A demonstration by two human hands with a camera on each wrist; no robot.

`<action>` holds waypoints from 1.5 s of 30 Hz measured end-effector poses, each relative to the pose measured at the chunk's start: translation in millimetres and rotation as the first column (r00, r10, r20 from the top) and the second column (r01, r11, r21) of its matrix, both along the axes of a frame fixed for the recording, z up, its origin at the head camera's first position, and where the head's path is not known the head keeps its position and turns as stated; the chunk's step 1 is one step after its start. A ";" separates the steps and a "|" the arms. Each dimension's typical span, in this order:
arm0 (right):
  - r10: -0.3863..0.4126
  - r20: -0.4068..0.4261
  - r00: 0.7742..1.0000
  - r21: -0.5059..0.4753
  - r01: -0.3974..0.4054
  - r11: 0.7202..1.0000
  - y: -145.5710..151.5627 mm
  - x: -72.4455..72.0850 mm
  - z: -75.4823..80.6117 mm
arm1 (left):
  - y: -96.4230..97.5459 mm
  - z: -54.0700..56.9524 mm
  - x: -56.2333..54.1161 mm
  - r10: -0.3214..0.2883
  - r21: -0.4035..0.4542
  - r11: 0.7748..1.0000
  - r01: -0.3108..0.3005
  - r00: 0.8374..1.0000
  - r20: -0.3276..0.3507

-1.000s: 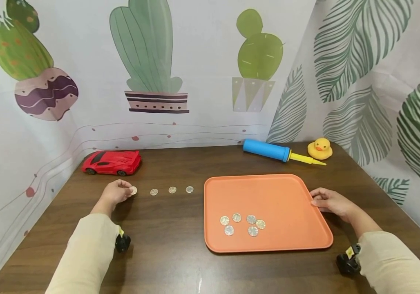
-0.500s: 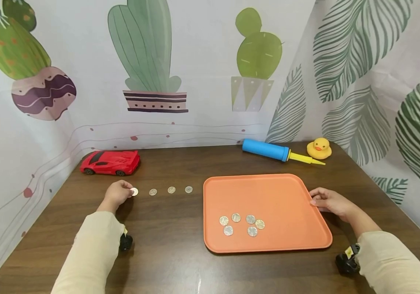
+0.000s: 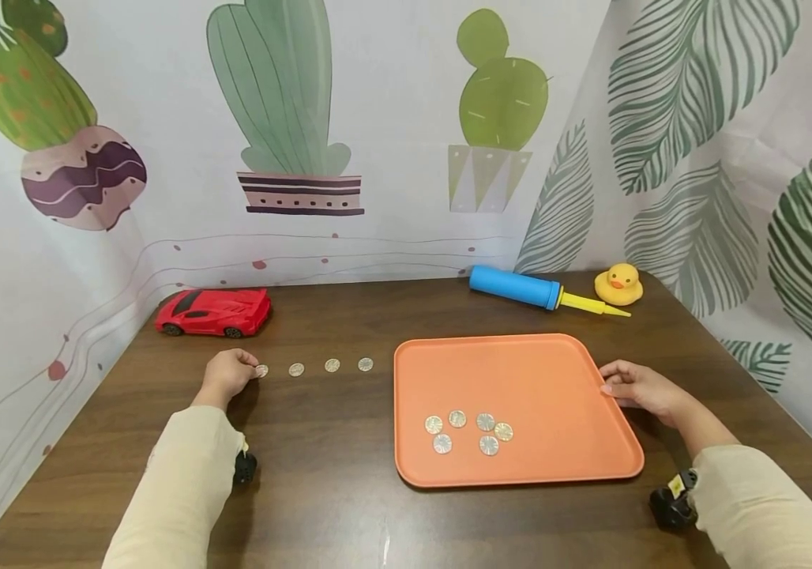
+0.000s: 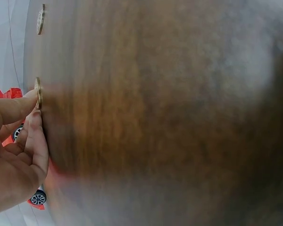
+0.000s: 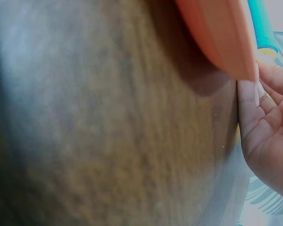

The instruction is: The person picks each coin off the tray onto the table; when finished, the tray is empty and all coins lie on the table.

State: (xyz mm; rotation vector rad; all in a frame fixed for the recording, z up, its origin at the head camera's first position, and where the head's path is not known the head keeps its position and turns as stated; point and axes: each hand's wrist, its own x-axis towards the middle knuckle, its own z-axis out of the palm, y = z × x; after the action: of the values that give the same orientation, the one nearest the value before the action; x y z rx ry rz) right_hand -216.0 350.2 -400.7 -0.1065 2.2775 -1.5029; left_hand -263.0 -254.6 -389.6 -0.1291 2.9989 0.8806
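My left hand [image 3: 229, 374] is at the left end of a row of coins, its thumb and fingertips pinching the edge of a coin [image 3: 262, 371]. In the left wrist view this coin [image 4: 38, 93] lies flat at the table surface, with the thumb tip against it. Three more coins continue the row rightward: a first coin [image 3: 296, 369], a second coin [image 3: 332, 365] and a third coin [image 3: 366, 364]. My right hand [image 3: 644, 390] grips the right rim of an orange tray [image 3: 541, 379], thumb above and fingers underneath. Several gold and silver coins [image 3: 457, 419] lie on the tray's left half.
A red toy car [image 3: 214, 312] stands behind my left hand. At the back right lie a blue and yellow hand pump [image 3: 516, 288] and a yellow rubber duck [image 3: 619, 285]. Behind the brown wooden table [image 3: 313, 458] hangs a cactus-and-leaf printed cloth [image 3: 406, 118].
My left hand has moved slightly right with its coin, which was tilted and bright before and now lies flat in line with the others. The right hand and tray have stayed put.
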 end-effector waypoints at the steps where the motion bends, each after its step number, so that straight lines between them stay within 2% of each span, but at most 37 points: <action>1: 0.000 -0.002 1.000 0.000 0.000 1.000 0.2 0.2 0.2 | 0.2 -0.3 0.1 0.003 0.002 1.000 -0.003 1.000 -0.001; 11: -0.010 -0.008 1.000 -0.008 0.010 1.000 0.7 0.5 -0.7 | -1.0 -0.5 1.5 0.006 0.048 0.999 -0.005 1.000 -0.025; 15: -0.011 -0.007 1.000 -0.005 0.011 1.000 0.7 0.8 -2.3 | -2.5 -2.3 4.1 0.033 0.099 0.995 -0.028 0.998 -0.050; 19: -0.009 -0.002 1.000 -0.003 0.009 1.000 -0.3 2.4 -3.9 | -4.0 -1.7 7.9 0.034 0.110 0.994 -0.025 0.996 -0.087; 27: -0.004 -0.018 1.000 -0.003 0.004 1.000 -1.0 3.4 -3.0 | 7.9 11.1 13.9 -0.014 0.168 0.985 0.036 0.991 -0.132; 32: 0.001 -0.021 1.000 0.002 -0.001 1.000 -0.8 4.5 -4.0 | 20.6 12.7 12.8 -0.049 0.244 0.967 0.080 0.990 -0.129; 38: 0.008 -0.012 1.000 0.002 -0.008 1.000 -0.1 6.5 -6.1 | 36.0 11.7 12.7 -0.110 0.270 0.951 0.150 0.982 -0.156; 45: 0.006 -0.025 1.000 0.010 -0.005 1.000 -1.7 3.3 -0.8 | 55.2 20.5 15.8 -0.167 0.333 0.919 0.209 0.974 -0.151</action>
State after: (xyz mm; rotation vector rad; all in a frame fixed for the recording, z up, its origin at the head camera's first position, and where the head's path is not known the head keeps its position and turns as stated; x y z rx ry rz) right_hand -212.6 348.5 -401.4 -0.1292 2.3020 -1.4954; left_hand -247.3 -199.4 -369.1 0.2219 2.8320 1.4161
